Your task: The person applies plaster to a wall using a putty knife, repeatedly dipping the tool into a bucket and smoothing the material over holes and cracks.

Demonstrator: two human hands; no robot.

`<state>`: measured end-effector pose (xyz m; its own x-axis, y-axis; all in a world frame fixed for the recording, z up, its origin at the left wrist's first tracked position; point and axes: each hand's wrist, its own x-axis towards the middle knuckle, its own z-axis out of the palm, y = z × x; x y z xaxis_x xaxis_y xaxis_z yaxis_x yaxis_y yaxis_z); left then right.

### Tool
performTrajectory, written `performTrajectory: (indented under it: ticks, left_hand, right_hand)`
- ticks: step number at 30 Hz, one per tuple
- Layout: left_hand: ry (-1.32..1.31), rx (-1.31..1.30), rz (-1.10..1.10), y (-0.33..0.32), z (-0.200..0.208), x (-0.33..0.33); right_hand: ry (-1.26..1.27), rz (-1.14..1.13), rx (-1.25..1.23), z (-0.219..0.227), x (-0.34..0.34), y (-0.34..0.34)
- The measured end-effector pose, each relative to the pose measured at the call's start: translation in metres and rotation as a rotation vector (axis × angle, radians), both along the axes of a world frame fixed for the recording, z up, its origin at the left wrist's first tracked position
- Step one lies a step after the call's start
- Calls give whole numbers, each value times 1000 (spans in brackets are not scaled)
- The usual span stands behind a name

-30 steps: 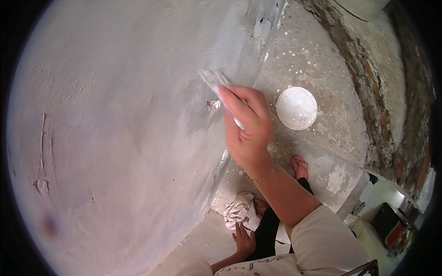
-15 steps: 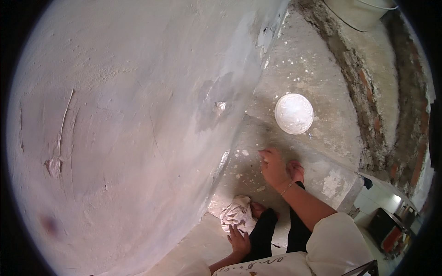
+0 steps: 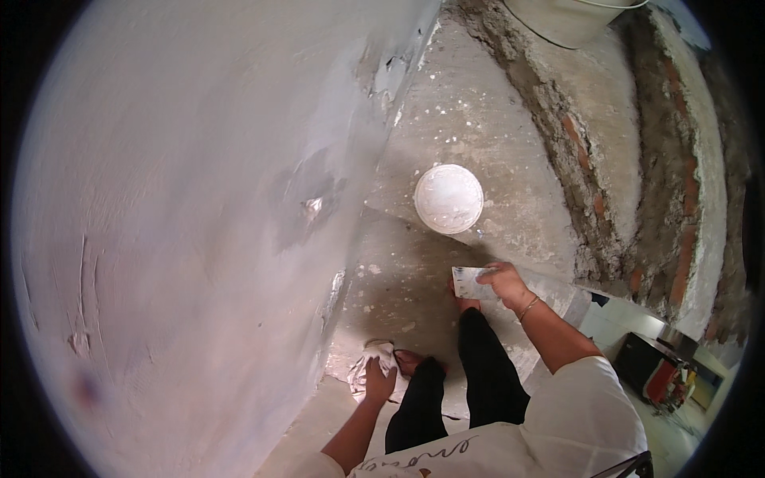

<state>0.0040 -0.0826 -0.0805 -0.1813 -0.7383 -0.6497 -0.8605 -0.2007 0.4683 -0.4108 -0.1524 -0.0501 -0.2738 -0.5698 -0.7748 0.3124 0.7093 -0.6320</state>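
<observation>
Over your right foot (image 3: 468, 304), your right hand (image 3: 507, 284) grips a flat, pale scraper (image 3: 467, 283), which hides part of this foot. Your left hand (image 3: 381, 382) lies on the crumpled cloth (image 3: 360, 378) (I cannot tell if its fingers close on it). Beyond the scraper, the round white tub (image 3: 417, 198) stands on the floor (image 3: 486, 119), between the plastered wall (image 3: 199, 199) and a rough brick strip (image 3: 554, 131); a pail (image 3: 558, 20) stands farther.

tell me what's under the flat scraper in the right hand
Under the flat scraper in the right hand, parts of a foot show past its left and lower edges. The blade covers the foot's middle and any floor directly behind it.
</observation>
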Motion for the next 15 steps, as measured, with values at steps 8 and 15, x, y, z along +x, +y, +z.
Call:
performTrajectory:
  ticks: [8,15]
  left_hand:
    - [185,100,250,-148,-26,-145]
    - [311,305,482,-214,-97,-172]
  right_hand:
    - [-138,-110,146,2,-38,14]
    - [54,-97,246,7,-81,17]
